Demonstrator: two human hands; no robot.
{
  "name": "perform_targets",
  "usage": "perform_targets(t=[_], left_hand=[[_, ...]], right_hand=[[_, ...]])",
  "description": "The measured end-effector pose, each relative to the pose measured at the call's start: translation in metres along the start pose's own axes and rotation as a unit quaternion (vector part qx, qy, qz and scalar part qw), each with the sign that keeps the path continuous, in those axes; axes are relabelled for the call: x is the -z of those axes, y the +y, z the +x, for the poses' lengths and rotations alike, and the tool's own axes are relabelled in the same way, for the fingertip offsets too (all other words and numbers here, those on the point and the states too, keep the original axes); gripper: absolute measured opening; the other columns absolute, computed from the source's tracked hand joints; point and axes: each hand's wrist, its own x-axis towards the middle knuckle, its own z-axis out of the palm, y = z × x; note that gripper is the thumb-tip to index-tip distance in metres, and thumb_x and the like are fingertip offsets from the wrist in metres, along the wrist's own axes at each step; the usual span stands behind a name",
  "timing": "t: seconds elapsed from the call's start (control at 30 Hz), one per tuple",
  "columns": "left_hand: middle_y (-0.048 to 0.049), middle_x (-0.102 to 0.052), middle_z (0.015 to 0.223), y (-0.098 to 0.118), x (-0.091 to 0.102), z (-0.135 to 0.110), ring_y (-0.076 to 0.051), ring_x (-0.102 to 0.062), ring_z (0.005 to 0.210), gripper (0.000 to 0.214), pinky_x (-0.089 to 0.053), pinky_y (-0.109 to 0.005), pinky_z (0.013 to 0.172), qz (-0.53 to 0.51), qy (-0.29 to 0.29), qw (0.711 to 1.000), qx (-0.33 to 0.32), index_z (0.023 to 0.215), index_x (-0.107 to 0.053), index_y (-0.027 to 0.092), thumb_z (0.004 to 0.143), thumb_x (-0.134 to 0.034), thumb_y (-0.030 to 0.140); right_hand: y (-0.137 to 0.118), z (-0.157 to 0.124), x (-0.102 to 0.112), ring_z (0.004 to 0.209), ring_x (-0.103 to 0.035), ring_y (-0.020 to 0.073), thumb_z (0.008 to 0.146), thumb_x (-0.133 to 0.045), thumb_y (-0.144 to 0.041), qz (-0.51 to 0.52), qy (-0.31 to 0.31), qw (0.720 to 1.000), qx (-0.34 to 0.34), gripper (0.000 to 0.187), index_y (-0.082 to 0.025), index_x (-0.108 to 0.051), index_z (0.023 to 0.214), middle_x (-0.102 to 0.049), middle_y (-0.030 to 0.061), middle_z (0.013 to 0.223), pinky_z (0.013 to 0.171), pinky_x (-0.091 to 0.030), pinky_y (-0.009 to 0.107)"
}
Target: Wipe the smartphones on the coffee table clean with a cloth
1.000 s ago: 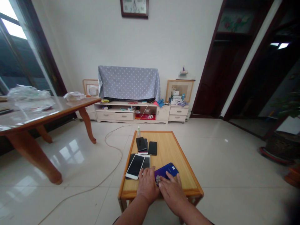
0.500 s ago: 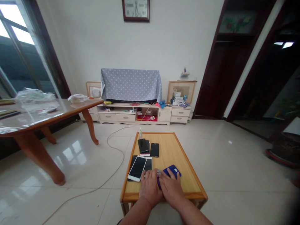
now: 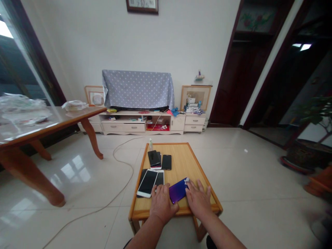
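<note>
A blue-purple phone [image 3: 178,190] lies on the small wooden table [image 3: 183,155], its glossy back facing up. My left hand [image 3: 163,203] grips the phone's left end, with the thumb along the near edge. At its upper right corner, my right hand [image 3: 198,197] presses a small whitish crumpled wad [image 3: 186,180] between thumb and forefinger, while the other fingers are spread over the tabletop. Left of the hands, a white phone with a black screen [image 3: 148,183] rests partly over another white phone [image 3: 160,178].
Farther back on the small table lie a stack of dark phones [image 3: 155,158], a single black phone [image 3: 166,162] and a small clear bottle [image 3: 150,144]. A larger table [image 3: 59,121] stands at left. A cable [image 3: 129,166] runs across the floor.
My hands have moved apart, uncovering the purple back of the phone. The right hand and the whitish wad have shifted right to its upper corner. The view has turned slightly right.
</note>
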Motion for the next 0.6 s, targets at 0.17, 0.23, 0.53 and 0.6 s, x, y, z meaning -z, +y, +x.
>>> perform_targets(t=[0.17, 0.23, 0.53, 0.6], left_hand=[[-0.0098, -0.063, 0.119, 0.002, 0.0, 0.0, -0.03, -0.05, 0.121, 0.063, -0.014, -0.049, 0.119, 0.011, -0.002, 1.0, -0.001, 0.129, -0.053, 0.02, 0.07, -0.062, 0.04], [-0.0097, -0.063, 0.117, 0.003, 0.001, 0.0, -0.03, -0.05, 0.12, 0.062, -0.014, -0.049, 0.118, 0.017, -0.001, 1.0, 0.0, 0.128, -0.053, 0.02, 0.07, -0.062, 0.041], [-0.0082, -0.063, 0.112, 0.004, 0.003, 0.0, -0.029, -0.05, 0.117, 0.054, -0.017, -0.048, 0.117, 0.021, 0.002, 1.0, -0.011, 0.121, -0.055, 0.023, 0.071, -0.062, 0.041], [-0.0079, -0.062, 0.111, 0.004, 0.003, 0.0, -0.029, -0.05, 0.117, 0.053, -0.017, -0.048, 0.117, 0.018, 0.0, 1.0, -0.011, 0.121, -0.056, 0.023, 0.071, -0.062, 0.041]], right_hand=[[0.017, -0.02, -0.007, 0.145, -0.03, 0.0321, 0.099, -0.033, -0.045, 0.015, 0.04, 0.999, 0.02, 0.048, -0.029, -0.058, 0.137, -0.053, 0.0035, 0.146, 0.115, -0.002, 0.066], [0.022, -0.019, -0.006, 0.139, -0.039, 0.0292, 0.097, -0.039, -0.039, 0.033, 0.057, 0.998, 0.024, 0.041, -0.029, -0.064, 0.129, -0.057, 0.0031, 0.142, 0.117, -0.011, 0.059], [0.022, 0.007, 0.001, 0.11, -0.058, 0.0235, 0.089, -0.052, -0.029, 0.101, 0.076, 0.992, 0.018, 0.043, -0.024, -0.06, 0.131, -0.066, 0.0086, 0.12, 0.094, -0.041, 0.032], [0.021, 0.013, 0.004, 0.107, -0.059, 0.0224, 0.09, -0.051, -0.029, 0.097, 0.063, 0.993, 0.024, 0.037, -0.023, -0.065, 0.124, -0.067, 0.0085, 0.113, 0.091, -0.042, 0.03]])
